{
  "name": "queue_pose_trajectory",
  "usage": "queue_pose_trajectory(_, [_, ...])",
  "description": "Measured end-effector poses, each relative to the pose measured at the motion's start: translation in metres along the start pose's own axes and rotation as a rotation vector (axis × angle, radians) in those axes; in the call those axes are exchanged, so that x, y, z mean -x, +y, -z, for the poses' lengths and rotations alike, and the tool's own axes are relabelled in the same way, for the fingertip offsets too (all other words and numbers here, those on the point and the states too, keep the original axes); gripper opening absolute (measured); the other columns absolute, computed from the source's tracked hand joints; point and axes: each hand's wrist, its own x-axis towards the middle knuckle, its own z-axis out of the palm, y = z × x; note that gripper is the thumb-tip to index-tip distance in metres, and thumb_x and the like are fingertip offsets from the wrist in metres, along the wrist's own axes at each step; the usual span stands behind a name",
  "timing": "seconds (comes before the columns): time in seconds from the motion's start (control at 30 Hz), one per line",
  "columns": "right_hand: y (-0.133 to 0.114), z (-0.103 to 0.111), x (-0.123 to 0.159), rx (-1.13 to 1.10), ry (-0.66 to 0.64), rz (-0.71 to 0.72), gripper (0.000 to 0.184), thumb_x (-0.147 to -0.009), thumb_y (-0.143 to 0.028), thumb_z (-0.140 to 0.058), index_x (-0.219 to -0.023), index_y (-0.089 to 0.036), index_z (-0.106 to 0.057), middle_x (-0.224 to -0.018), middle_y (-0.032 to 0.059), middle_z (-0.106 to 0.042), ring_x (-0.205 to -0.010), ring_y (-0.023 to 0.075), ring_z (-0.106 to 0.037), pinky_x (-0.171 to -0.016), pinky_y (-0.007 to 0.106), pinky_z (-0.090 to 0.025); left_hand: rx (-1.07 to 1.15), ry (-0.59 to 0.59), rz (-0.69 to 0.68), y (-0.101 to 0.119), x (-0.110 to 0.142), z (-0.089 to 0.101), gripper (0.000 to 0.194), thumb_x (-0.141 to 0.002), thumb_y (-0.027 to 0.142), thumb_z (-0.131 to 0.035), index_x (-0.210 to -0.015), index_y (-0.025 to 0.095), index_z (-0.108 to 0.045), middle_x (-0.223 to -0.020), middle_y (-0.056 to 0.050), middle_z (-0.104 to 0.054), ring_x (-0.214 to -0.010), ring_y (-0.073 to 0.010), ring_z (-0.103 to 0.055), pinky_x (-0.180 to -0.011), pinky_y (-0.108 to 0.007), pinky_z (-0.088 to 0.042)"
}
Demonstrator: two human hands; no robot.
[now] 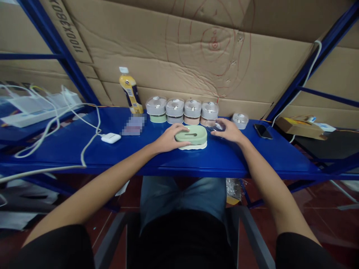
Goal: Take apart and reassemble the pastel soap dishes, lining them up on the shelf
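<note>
A pale green oval box (198,130) with a dark slot in its top sits on a white, wavy-edged base (193,147) near the table's front. My left hand (170,138) grips its left end, thumb along the near side and fingers over the far side. To the right, my right hand (231,130) is curled around a clear plastic cover (213,126), partly hidden and hard to make out. Just behind stands a row of several oval boxes (174,108) with clear domed covers and green, grey and pinkish lower parts.
A yellow drink bottle (130,91) stands at the back left. Nearer are a white earbud case (111,138) and white cables (91,145). On the right lie a small clear-topped container (240,120), a phone (263,131) and an open cardboard box (301,128). Blue posts flank the table (140,157).
</note>
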Motion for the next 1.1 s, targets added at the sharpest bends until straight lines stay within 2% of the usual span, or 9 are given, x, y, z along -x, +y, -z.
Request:
queue_pose_trajectory(0.07, [-0.011,-0.004,0.002,-0.101,0.041,0.094,0.091,-0.076,-0.065,-0.090,-0.152,-0.019,-0.071,-0.150,0.0192,-0.076,-0.134,0.0417,-0.073,-0.119,0.062,-0.056,-0.003,-0.017,0.022,0.004,0.001,-0.004,0.071,-0.085,0.067,-0.087,-0.139,0.023,-0.071,-0.148,-0.014,-0.071,-0.143,-0.0410,-0.065,-0.127,-0.059,-0.050])
queue_pose_trajectory(0.17, [-0.033,-0.014,0.004,-0.187,-0.056,0.275,0.088,-0.079,-0.064,-0.090,-0.154,-0.023,-0.071,-0.156,0.0160,-0.074,-0.141,0.0395,-0.071,-0.124,0.059,-0.052,0.012,0.001,0.059,0.003,0.001,-0.008,0.097,-0.075,0.064,-0.097,-0.154,0.023,-0.059,-0.158,-0.017,-0.066,-0.147,-0.0441,-0.063,-0.126,-0.060,-0.050])
queue_pose_trajectory(0.27, [-0.055,-0.027,0.002,-0.144,-0.168,0.406,0.088,-0.076,-0.064,-0.094,-0.152,-0.026,-0.074,-0.151,0.0136,-0.077,-0.138,0.0386,-0.072,-0.124,0.060,-0.052,0.057,0.000,0.073,0.000,0.001,-0.014,0.122,-0.066,0.060,-0.103,-0.165,0.022,-0.045,-0.158,-0.021,-0.066,-0.147,-0.0455,-0.065,-0.124,-0.061,-0.052])
queue_pose_trajectory(0.37, [-0.071,-0.037,-0.004,-0.076,-0.219,0.475,0.090,-0.072,-0.064,-0.097,-0.152,-0.027,-0.075,-0.150,0.0138,-0.076,-0.139,0.0398,-0.070,-0.124,0.062,-0.051,0.097,-0.020,0.082,-0.001,0.000,-0.019,0.135,-0.063,0.059,-0.104,-0.172,0.019,-0.034,-0.156,-0.025,-0.067,-0.145,-0.0481,-0.067,-0.120,-0.064,-0.055])
queue_pose_trajectory(0.63, [-0.084,-0.035,-0.008,0.035,-0.277,0.496,0.087,-0.076,-0.059,-0.094,-0.155,-0.029,-0.072,-0.147,0.0125,-0.075,-0.138,0.0407,-0.069,-0.122,0.060,-0.052,0.135,-0.026,0.115,0.003,-0.004,-0.020,0.145,-0.061,0.057,-0.104,-0.177,0.019,-0.026,-0.151,-0.027,-0.072,-0.143,-0.0523,-0.069,-0.115,-0.068,-0.057])
queue_pose_trajectory(0.8, [-0.092,-0.032,-0.008,0.092,-0.286,0.496,0.086,-0.076,-0.054,-0.094,-0.155,-0.029,-0.072,-0.145,0.0120,-0.074,-0.134,0.0410,-0.070,-0.120,0.060,-0.053,0.138,-0.014,0.101,0.001,-0.004,-0.019,0.140,-0.064,0.055,-0.103,-0.177,0.022,-0.027,-0.149,-0.023,-0.075,-0.143,-0.0516,-0.070,-0.116,-0.067,-0.057])
queue_pose_trajectory(0.93, [-0.091,-0.035,-0.009,0.055,-0.313,0.499,0.087,-0.079,-0.049,-0.092,-0.160,-0.028,-0.068,-0.140,0.0119,-0.076,-0.132,0.0385,-0.070,-0.118,0.057,-0.055,0.178,-0.014,0.091,0.000,-0.003,-0.018,0.144,-0.062,0.057,-0.105,-0.177,0.022,-0.026,-0.156,-0.024,-0.071,-0.146,-0.0495,-0.068,-0.122,-0.066,-0.053])
queue_pose_trajectory(1.1, [-0.081,-0.041,-0.004,0.021,-0.323,0.451,0.091,-0.083,-0.060,-0.091,-0.165,-0.032,-0.063,-0.143,0.0118,-0.074,-0.133,0.0389,-0.070,-0.118,0.058,-0.055,0.202,-0.032,0.098,-0.001,-0.001,-0.018,0.143,-0.062,0.060,-0.104,-0.175,0.019,-0.027,-0.159,-0.027,-0.066,-0.148,-0.0475,-0.066,-0.124,-0.065,-0.052])
